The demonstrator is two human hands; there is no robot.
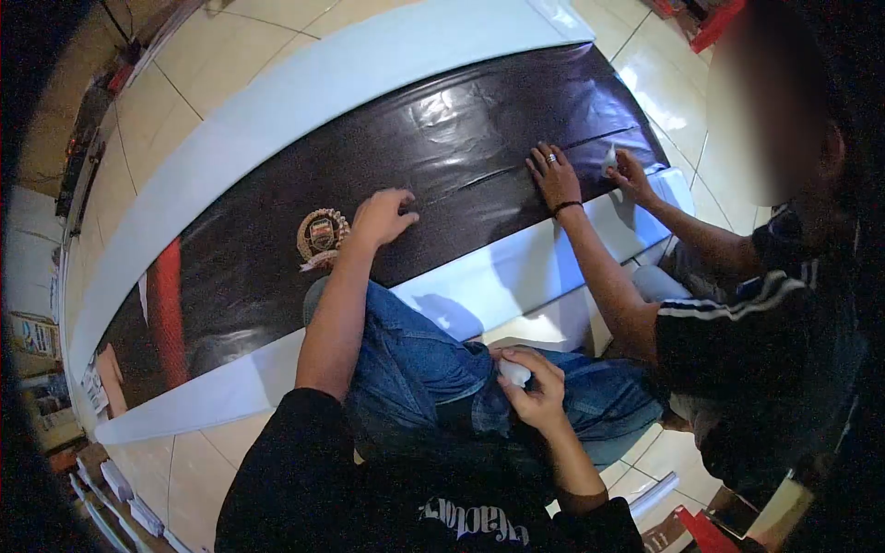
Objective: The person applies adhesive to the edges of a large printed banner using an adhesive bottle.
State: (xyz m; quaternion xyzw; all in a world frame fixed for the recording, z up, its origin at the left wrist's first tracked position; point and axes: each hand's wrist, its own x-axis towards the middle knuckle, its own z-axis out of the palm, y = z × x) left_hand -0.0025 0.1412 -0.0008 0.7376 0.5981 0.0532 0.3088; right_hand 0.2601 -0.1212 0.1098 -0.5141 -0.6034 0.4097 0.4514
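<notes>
My left hand [380, 219] rests low over the glossy black sheet [452, 198], thumb apart from the slightly bent fingers, with nothing seen in it. Just left of my left wrist lies a round gold-and-brown emblem [322, 233] with a beaded-looking rim. In my lap, my right hand [542, 387] is closed around a small white squeeze bottle [514, 372], partly hidden by the fingers. White padded-looking strips [318, 78] border the sheet along its far and near edges. A red textured band [168, 313] crosses its left end.
At my right a person kneels, one hand [556, 180] flat on the black sheet, the other [634, 177] holding a small white nozzle bottle [609, 161]. Tiled floor [235, 51] surrounds the panel. White strips [115, 507] lie at lower left; red objects [702, 530] lie at lower right.
</notes>
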